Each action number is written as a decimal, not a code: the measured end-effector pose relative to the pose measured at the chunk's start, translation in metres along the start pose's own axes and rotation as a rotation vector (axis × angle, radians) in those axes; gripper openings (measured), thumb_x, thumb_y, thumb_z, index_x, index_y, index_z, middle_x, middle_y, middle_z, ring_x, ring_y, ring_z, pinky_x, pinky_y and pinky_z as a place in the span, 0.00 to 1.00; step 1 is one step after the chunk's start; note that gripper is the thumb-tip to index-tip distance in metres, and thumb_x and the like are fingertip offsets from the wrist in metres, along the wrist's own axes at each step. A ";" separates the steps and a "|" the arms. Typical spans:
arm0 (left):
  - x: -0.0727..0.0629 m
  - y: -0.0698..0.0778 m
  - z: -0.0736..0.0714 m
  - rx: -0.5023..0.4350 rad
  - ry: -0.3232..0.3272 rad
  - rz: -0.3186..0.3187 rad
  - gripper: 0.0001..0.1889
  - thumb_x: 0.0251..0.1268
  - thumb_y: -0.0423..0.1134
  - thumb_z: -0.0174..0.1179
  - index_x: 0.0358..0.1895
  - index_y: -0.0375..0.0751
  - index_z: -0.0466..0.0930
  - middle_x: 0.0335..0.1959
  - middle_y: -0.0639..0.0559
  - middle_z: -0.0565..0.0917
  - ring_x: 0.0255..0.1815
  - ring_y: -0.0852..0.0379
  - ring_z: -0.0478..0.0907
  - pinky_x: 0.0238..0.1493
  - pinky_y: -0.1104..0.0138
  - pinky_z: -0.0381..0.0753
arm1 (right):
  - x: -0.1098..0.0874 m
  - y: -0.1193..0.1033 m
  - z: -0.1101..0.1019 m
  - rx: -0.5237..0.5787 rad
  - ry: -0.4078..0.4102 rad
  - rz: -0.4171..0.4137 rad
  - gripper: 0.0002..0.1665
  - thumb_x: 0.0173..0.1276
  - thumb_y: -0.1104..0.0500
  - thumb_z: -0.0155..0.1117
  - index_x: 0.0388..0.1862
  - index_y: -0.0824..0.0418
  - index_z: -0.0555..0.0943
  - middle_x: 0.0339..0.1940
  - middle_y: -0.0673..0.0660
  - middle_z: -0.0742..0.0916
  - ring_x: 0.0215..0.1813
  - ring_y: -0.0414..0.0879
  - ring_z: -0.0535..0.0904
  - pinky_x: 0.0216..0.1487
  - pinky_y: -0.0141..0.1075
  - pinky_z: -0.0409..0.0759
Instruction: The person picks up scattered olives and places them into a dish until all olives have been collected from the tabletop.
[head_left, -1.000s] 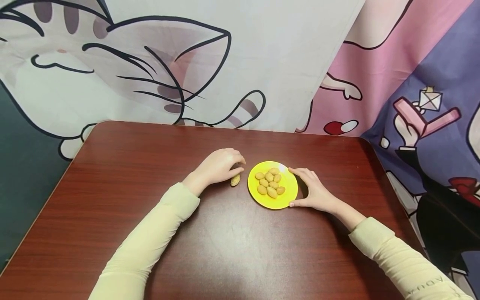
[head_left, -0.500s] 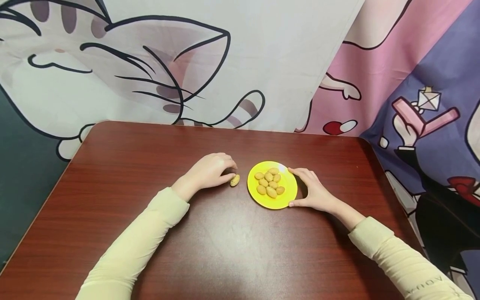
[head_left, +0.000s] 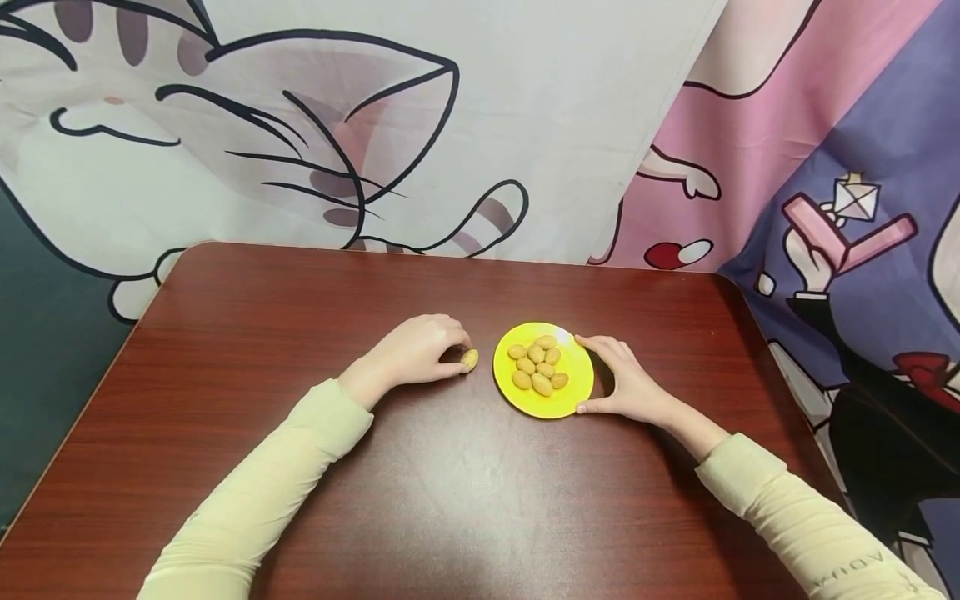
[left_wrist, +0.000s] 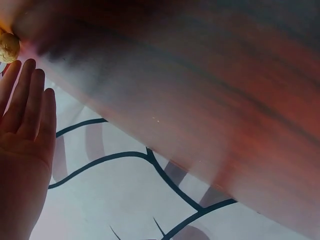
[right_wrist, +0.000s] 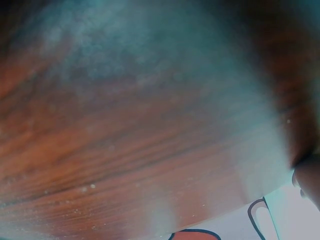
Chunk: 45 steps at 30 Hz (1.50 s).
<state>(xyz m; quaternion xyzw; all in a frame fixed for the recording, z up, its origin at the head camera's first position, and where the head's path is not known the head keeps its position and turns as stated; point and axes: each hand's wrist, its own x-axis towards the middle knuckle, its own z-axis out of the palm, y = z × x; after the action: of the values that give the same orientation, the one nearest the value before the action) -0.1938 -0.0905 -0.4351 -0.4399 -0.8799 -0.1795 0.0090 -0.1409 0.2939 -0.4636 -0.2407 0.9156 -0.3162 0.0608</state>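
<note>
In the head view my left hand (head_left: 412, 350) has its thumb and fingertips on either side of a tan, oval nut-like piece (head_left: 469, 360), pinching it on the table left of the plate. The left wrist view shows this textured nut-like piece (left_wrist: 9, 48) at the fingertips of my left hand (left_wrist: 25, 130); the thumb is out of sight there. My right hand (head_left: 626, 383) holds the right rim of a round yellow plate (head_left: 510, 392), thumb at the near side and fingers at the far side. Several tan oval pieces (head_left: 542, 384) lie on the plate.
A reddish-brown wooden table (head_left: 450, 500) lies beneath both hands, its far edge meeting a cloth backdrop (head_left: 570, 125) printed with a cartoon cat. Right of the table hangs a pink and blue printed cloth (head_left: 750, 200). In the right wrist view, mostly blurred tabletop (right_wrist: 140, 140) shows.
My left hand drew back to the left from above the nut-like piece, then its thumb and fingers came together around it. The right hand and the plate have stayed in place.
</note>
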 end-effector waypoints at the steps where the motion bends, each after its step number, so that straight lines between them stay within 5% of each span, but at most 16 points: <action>1: 0.000 0.000 0.000 0.002 -0.003 0.001 0.09 0.68 0.44 0.71 0.44 0.45 0.90 0.39 0.53 0.88 0.43 0.54 0.82 0.53 0.59 0.83 | 0.000 0.000 0.000 0.001 0.001 -0.001 0.66 0.46 0.52 0.91 0.82 0.64 0.65 0.72 0.66 0.74 0.73 0.63 0.64 0.71 0.62 0.63; 16: 0.003 0.001 0.003 0.028 -0.038 0.013 0.05 0.66 0.37 0.71 0.43 0.45 0.88 0.37 0.53 0.84 0.41 0.54 0.79 0.50 0.59 0.82 | 0.001 0.007 0.002 -0.007 0.002 -0.003 0.67 0.46 0.50 0.91 0.82 0.62 0.66 0.72 0.65 0.75 0.73 0.63 0.64 0.71 0.61 0.64; 45: 0.010 0.006 0.003 0.016 0.057 0.047 0.07 0.71 0.33 0.66 0.48 0.43 0.89 0.41 0.52 0.88 0.45 0.52 0.82 0.55 0.59 0.84 | 0.000 0.005 0.002 -0.002 -0.005 0.005 0.66 0.47 0.50 0.90 0.82 0.62 0.65 0.73 0.65 0.74 0.74 0.63 0.64 0.71 0.62 0.64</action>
<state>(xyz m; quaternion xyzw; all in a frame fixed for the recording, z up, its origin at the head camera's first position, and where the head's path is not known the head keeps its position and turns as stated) -0.1949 -0.0786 -0.4341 -0.4549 -0.8702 -0.1846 0.0419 -0.1427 0.2966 -0.4681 -0.2394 0.9164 -0.3146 0.0634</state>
